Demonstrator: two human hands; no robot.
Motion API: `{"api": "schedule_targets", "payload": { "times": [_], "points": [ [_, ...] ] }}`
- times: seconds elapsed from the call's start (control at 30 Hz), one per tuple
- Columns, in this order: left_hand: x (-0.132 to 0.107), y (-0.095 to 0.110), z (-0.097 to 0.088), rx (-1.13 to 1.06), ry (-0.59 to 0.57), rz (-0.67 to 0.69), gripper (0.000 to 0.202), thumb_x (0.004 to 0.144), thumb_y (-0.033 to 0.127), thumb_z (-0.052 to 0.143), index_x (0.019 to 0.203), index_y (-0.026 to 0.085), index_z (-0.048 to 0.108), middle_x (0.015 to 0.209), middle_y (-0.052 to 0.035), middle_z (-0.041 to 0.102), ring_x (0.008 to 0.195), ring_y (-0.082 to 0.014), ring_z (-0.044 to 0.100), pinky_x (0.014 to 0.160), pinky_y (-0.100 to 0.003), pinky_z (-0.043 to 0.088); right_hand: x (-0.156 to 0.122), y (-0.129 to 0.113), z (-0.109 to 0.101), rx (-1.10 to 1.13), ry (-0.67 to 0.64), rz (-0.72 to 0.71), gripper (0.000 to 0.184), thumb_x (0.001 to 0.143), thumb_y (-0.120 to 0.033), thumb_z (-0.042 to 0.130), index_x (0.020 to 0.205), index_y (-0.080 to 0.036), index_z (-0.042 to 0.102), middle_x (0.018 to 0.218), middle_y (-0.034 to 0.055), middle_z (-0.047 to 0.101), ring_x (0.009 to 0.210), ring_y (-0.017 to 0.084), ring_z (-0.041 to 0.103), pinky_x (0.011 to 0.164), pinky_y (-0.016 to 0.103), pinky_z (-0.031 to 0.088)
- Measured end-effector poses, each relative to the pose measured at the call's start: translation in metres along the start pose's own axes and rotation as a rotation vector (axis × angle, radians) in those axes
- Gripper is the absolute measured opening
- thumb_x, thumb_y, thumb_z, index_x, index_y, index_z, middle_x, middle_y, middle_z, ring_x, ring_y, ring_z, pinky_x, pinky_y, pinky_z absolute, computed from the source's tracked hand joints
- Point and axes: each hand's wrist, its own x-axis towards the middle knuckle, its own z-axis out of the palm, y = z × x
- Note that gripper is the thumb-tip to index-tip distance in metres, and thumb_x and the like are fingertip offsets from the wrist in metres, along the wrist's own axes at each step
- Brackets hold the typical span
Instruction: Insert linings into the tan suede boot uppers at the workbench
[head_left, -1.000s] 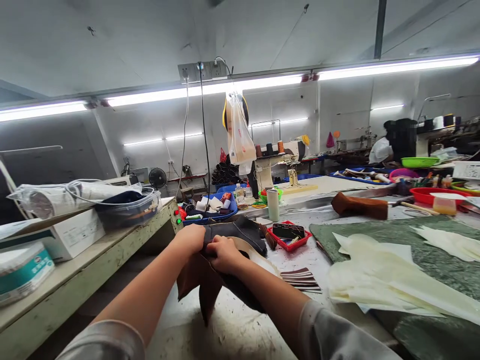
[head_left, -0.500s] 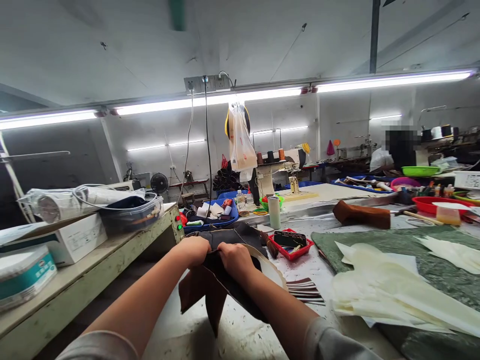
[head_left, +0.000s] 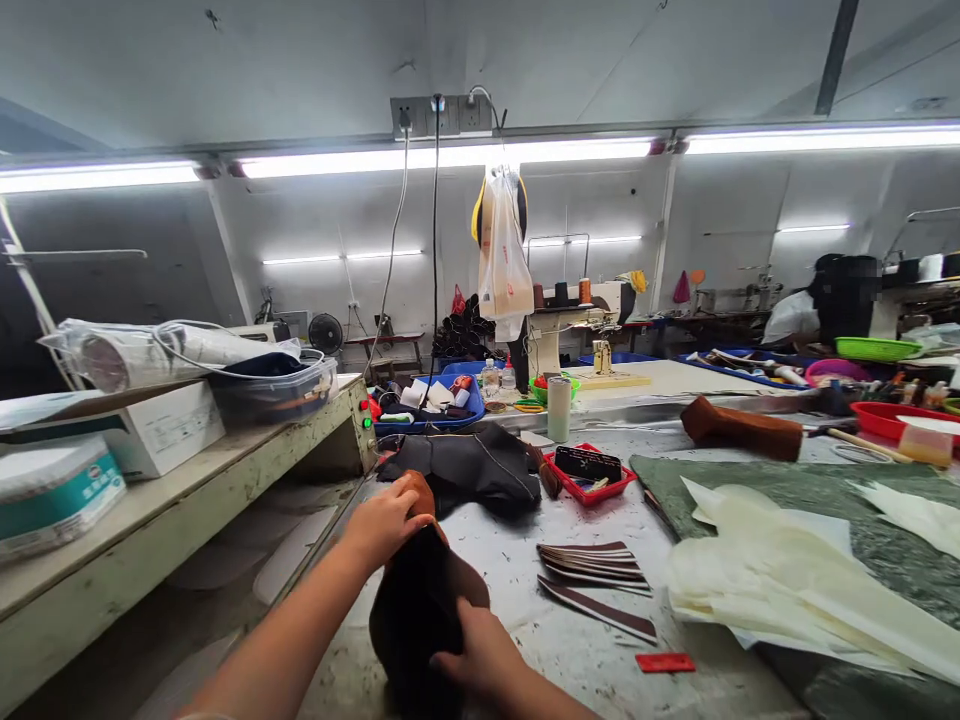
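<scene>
My left hand (head_left: 384, 522) pinches the top edge of a dark leather piece (head_left: 416, 620) with a black inner face, held above the bench. A reddish-brown part of it shows beside the left fingers. Lower down on the right, my right hand (head_left: 486, 652) grips its side, thumb on the black face and fingers partly hidden behind. Black leather pieces (head_left: 480, 465) with pale seam lines lie just beyond my hands. To the right are a stack of dark brown strips (head_left: 592, 562) with white edges and a small red flat object (head_left: 665, 663).
A red basket (head_left: 592, 490) stands beyond the strips. Pale pattern sheets (head_left: 795, 590) cover part of a green mat (head_left: 667, 480) on the right. A side shelf (head_left: 225, 500) with boxes runs along the left. A sewing machine (head_left: 562, 320) stands farther back.
The leather piece has come down and towards me, its black face now showing. My right hand has shifted lower onto its side. The strips and red object are now uncovered.
</scene>
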Motion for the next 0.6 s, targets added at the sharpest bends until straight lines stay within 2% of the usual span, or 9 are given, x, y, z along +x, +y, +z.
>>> {"api": "schedule_targets", "payload": {
  "times": [0.07,0.13,0.17,0.2,0.23,0.3,0.4,0.5,0.6],
  "points": [
    [-0.026,-0.004,0.016,-0.043,0.083,-0.107,0.028,0.087,0.037,0.041,0.106,0.020,0.055,0.122,-0.0071,0.052,0.104,-0.0168,0.055,0.082,-0.026,0.044,0.005,0.006,0.006,0.008,-0.002,-0.008,0.041,0.061,-0.014,0.059,0.101,-0.012,0.055,0.097,0.0143,0.065,0.090,0.028,0.062,0.073,0.033,0.048],
    [-0.056,-0.008,0.037,-0.086,0.125,-0.271,0.033,0.091,0.036,0.029,0.092,0.017,0.056,0.095,-0.0075,0.063,0.082,-0.0159,0.061,0.070,-0.026,0.046,0.011,0.013,0.007,0.019,-0.002,-0.018,0.046,0.060,-0.010,0.057,0.106,-0.013,0.054,0.098,0.0122,0.065,0.092,0.025,0.061,0.074,0.030,0.048],
    [-0.069,-0.009,0.049,-0.118,0.119,-0.355,0.039,0.091,0.038,0.024,0.079,0.018,0.056,0.077,-0.0041,0.064,0.068,-0.0153,0.061,0.062,-0.025,0.045,0.014,0.015,0.007,0.023,-0.001,-0.021,0.047,0.062,-0.009,0.056,0.108,-0.014,0.053,0.098,0.0114,0.065,0.092,0.023,0.062,0.074,0.028,0.048],
    [-0.082,-0.009,0.062,-0.219,0.049,-0.445,0.041,0.090,0.042,0.026,0.069,0.020,0.053,0.064,-0.0010,0.062,0.060,-0.0151,0.059,0.058,-0.024,0.044,0.016,0.018,0.007,0.022,0.000,-0.022,0.046,0.064,-0.009,0.054,0.110,-0.013,0.052,0.097,0.0110,0.065,0.092,0.022,0.062,0.074,0.028,0.047],
    [-0.092,-0.007,0.075,-0.299,-0.057,-0.487,0.041,0.088,0.045,0.029,0.066,0.020,0.053,0.059,0.0000,0.061,0.058,-0.0160,0.060,0.056,-0.024,0.043,0.019,0.020,0.007,0.017,0.001,-0.020,0.045,0.066,-0.008,0.051,0.111,-0.013,0.051,0.096,0.0110,0.065,0.092,0.022,0.062,0.074,0.027,0.047],
    [-0.103,-0.002,0.098,-0.407,-0.196,-0.511,0.033,0.086,0.043,0.038,0.074,0.019,0.057,0.069,-0.0017,0.066,0.069,-0.0178,0.063,0.061,-0.023,0.044,0.023,0.021,0.005,-0.004,0.006,-0.019,0.040,0.073,-0.008,0.045,0.113,-0.011,0.049,0.095,0.0114,0.065,0.092,0.021,0.062,0.075,0.028,0.047],
    [-0.102,0.011,0.119,-0.459,-0.268,-0.490,0.020,0.084,0.029,0.047,0.093,0.016,0.059,0.092,-0.0058,0.068,0.088,-0.0167,0.063,0.071,-0.021,0.043,0.025,0.021,-0.002,-0.064,-0.010,-0.033,0.036,0.079,-0.010,0.041,0.114,-0.010,0.049,0.097,0.0135,0.064,0.092,0.022,0.061,0.075,0.031,0.046],
    [-0.093,0.020,0.125,-0.461,-0.315,-0.519,0.019,0.082,0.015,0.048,0.097,0.011,0.058,0.098,-0.0103,0.067,0.094,-0.0181,0.061,0.075,-0.021,0.043,0.024,0.021,-0.016,-0.154,-0.070,-0.061,0.034,0.072,-0.021,0.057,0.104,-0.011,0.057,0.101,0.0160,0.063,0.093,0.029,0.060,0.078,0.037,0.044],
    [-0.087,0.021,0.127,-0.464,-0.353,-0.539,0.021,0.084,0.017,0.047,0.098,0.007,0.058,0.098,-0.0142,0.067,0.095,-0.0212,0.061,0.075,-0.024,0.043,0.025,0.027,-0.030,-0.195,-0.156,-0.090,0.037,0.060,-0.025,0.069,0.095,-0.015,0.063,0.103,0.0127,0.063,0.095,0.030,0.059,0.079,0.036,0.043]
  ]
}}
